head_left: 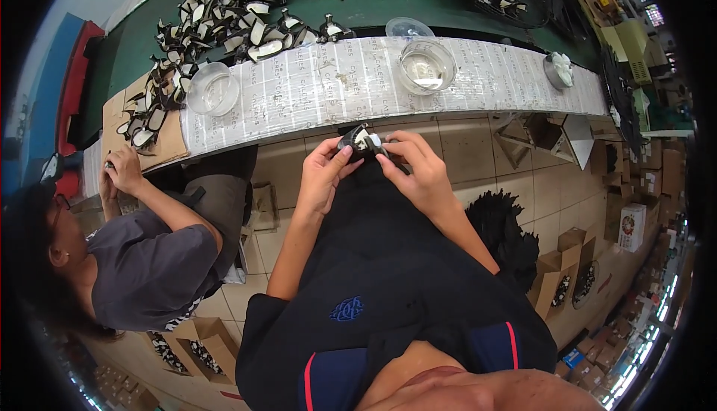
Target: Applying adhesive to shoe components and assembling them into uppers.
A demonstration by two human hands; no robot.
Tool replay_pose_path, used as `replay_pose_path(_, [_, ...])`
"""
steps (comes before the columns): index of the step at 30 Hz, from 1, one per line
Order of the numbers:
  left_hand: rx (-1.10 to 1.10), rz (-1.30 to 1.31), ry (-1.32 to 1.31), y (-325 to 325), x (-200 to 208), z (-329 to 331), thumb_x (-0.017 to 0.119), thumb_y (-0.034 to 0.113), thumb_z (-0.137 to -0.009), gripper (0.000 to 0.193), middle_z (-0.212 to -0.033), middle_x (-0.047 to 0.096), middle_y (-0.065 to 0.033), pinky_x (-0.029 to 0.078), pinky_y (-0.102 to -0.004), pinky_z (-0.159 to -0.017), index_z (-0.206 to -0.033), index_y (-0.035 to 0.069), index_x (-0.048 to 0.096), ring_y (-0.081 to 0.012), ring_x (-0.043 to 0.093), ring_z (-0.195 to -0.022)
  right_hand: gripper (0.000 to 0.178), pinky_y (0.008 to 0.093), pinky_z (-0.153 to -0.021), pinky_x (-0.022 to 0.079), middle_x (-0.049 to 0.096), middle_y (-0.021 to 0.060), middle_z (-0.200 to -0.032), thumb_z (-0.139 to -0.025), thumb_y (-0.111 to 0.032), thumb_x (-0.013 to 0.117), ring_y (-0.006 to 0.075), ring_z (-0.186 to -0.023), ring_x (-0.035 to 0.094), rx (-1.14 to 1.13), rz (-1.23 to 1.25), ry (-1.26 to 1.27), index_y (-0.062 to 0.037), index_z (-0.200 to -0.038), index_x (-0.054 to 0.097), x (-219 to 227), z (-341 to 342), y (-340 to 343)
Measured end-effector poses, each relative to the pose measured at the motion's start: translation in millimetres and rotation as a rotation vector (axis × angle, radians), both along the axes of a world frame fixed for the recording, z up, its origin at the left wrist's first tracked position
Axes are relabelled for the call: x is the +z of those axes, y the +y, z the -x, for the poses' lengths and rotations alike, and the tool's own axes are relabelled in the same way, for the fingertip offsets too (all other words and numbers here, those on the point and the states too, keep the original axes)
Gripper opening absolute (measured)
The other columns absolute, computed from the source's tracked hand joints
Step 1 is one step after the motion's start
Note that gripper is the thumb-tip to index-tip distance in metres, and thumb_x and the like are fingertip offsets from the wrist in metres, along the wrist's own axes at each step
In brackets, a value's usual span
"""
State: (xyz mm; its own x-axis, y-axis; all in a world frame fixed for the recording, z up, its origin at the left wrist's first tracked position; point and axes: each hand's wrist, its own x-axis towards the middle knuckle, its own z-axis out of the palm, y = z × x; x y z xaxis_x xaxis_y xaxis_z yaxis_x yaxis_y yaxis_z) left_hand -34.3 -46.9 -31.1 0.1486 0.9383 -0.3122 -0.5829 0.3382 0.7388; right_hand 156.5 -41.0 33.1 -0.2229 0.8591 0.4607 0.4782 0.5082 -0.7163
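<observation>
Just in front of the bench edge, both my hands meet over a small black-and-white piece (361,141) that looks like a shoe heel. My left hand (326,173) pinches its left side between thumb and fingers. From the other side, my right hand (420,175) has its thumb and bent fingers closed at the piece's right end. A small white bit (375,140) shows by the right fingertips; whether it belongs to the piece, I cannot tell. Similar black-and-white pieces (258,32) lie heaped across the green surface beyond the bench edge.
Clear plastic tubs (213,90) (427,69) stand on the paper-covered bench strip (321,86). A small cup (559,72) with white stuff sits farther right. Close on my left, a co-worker (153,262) handles a piece over cardboard (168,138). Cartons (556,273) stand on the tiled floor.
</observation>
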Motion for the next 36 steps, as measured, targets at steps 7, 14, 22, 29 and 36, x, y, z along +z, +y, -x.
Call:
replay_pose_path(7, [-0.01,0.007,-0.018,-1.2,3.7,-1.5,0.058,0.01,-0.097,0.023,-0.112,0.064,-0.0101,0.055,-0.0369,-0.092,-0.116,-0.002,0.058,-0.016,0.063,-0.102,0.022,0.0287,-0.069,0.06,0.063,0.0138,-0.107,-0.081,-0.001,0.074,0.0212,-0.084,0.068,0.05,0.075,0.072,0.0035,-0.099,0.063,-3.5,7.0,-3.0])
replay_pose_path(14, [-0.006,0.004,-0.006,-2.7,5.3,1.5,0.057,0.011,-0.097,0.021,-0.109,0.065,-0.0066,0.056,-0.0351,-0.09,-0.116,0.0,0.059,-0.0137,0.063,-0.1,0.021,0.0303,-0.069,0.059,0.062,0.0142,-0.107,-0.081,-0.001,0.073,0.0243,-0.082,0.068,0.023,0.055,0.002,0.0031,-0.099,0.062,-4.3,4.2,-4.1])
replay_pose_path(22, [0.002,0.036,-0.032,-6.4,8.8,3.9,0.057,0.013,-0.098,0.024,-0.107,0.065,-0.0047,0.057,-0.0348,-0.089,-0.117,0.0,0.059,-0.0119,0.064,-0.097,0.018,0.0279,-0.071,0.06,0.063,0.0137,-0.108,-0.082,0.002,0.071,0.0195,-0.086,0.068,-0.088,0.046,-0.002,0.0048,-0.098,0.063,-2.6,-7.0,2.2])
replay_pose_path(29, [-0.029,0.03,-0.122,-13.2,13.8,9.5,0.056,0.016,-0.099,0.024,-0.11,0.066,-0.006,0.056,-0.0349,-0.09,-0.117,0.0,0.059,-0.0119,0.064,-0.098,0.018,0.0286,-0.072,0.06,0.062,0.0138,-0.108,-0.083,0.001,0.071,0.0195,-0.085,0.069,-0.183,0.035,0.11,0.0042,-0.099,0.063,7.3,-19.4,5.7])
replay_pose_path(36, [-0.032,0.047,-0.195,-17.2,36.8,7.7,0.055,0.017,-0.099,0.024,-0.107,0.066,-0.0053,0.058,-0.0313,-0.087,-0.116,0.0,0.058,-0.0107,0.065,-0.093,0.022,0.0257,-0.071,0.06,0.063,0.015,-0.108,-0.081,0.003,0.073,0.0161,-0.085,0.068,-0.12,0.038,0.239,0.0055,-0.1,0.063,27.7,-12.2,-10.8])
